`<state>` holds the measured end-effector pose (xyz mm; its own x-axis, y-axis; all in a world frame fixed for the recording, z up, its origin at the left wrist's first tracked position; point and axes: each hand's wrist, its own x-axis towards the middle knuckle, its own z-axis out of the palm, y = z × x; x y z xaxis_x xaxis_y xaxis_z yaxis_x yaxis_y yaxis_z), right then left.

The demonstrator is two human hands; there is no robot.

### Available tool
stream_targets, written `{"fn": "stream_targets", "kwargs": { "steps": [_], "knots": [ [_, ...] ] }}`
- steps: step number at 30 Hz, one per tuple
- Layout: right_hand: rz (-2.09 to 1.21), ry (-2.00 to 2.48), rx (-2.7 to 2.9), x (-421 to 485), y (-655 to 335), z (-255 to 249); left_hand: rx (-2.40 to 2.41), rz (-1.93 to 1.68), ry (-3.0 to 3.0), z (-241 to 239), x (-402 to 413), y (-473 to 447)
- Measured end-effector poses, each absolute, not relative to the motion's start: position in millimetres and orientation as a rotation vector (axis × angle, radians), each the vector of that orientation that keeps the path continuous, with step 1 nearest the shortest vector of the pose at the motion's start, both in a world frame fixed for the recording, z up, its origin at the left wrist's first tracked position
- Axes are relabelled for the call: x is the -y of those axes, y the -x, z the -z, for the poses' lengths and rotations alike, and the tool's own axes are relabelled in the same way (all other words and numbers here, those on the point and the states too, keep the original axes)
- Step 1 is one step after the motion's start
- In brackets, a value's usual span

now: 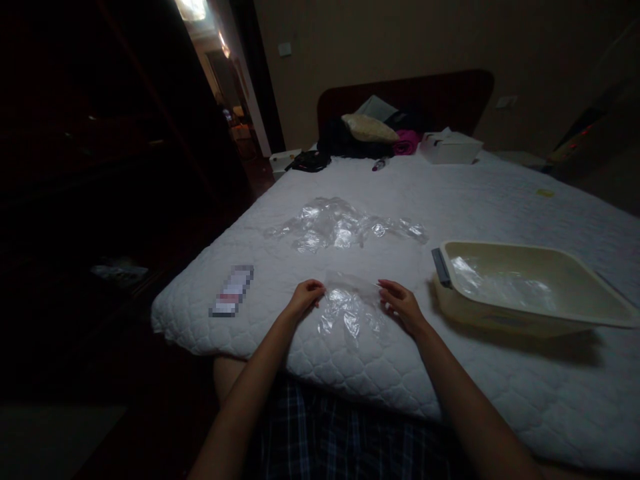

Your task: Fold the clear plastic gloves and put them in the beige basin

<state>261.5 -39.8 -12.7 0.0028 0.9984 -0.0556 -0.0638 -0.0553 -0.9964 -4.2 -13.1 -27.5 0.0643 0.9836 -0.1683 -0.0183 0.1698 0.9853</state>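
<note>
A clear, crinkled plastic bag [351, 323] lies on the white quilted bed cover in front of me, its top edge lifted between my hands. My left hand [307, 297] pinches the bag's upper left corner with closed fingers. At the upper right corner, my right hand [401, 305] grips the edge between thumb and fingers. Beyond them, a loose spread of more clear plastic bags [330, 223] covers part of the bed. To the right of my right hand stands a cream plastic tub [510, 317] with a grey handle and clear plastic inside.
A blurred-out flat object [231, 291] lies left of my hands on the bed cover [280, 267]. Toward the headboard [450, 93] are a white box [451, 148], piled cloth with a pillow [370, 129], a black bag [311, 161] and a small bottle [380, 164].
</note>
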Motion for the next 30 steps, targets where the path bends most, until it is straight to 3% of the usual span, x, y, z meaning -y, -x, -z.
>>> {"fn": "stream_targets", "kwargs": {
  "steps": [8,17,30],
  "knots": [
    [-1.197,1.271,1.165,37.9,-261.9,14.9,-1.213,-1.048,-1.102,27.1,13.7,3.6],
    [-0.852,1.287,1.307,24.3,-254.9,20.2,-1.154,-1.04,-1.082,21.0,18.3,3.9],
    [-0.866,1.35,1.326,9.4,-259.7,16.7,-1.299,-1.157,-1.246,22.5,17.7,3.7]
  ]
}}
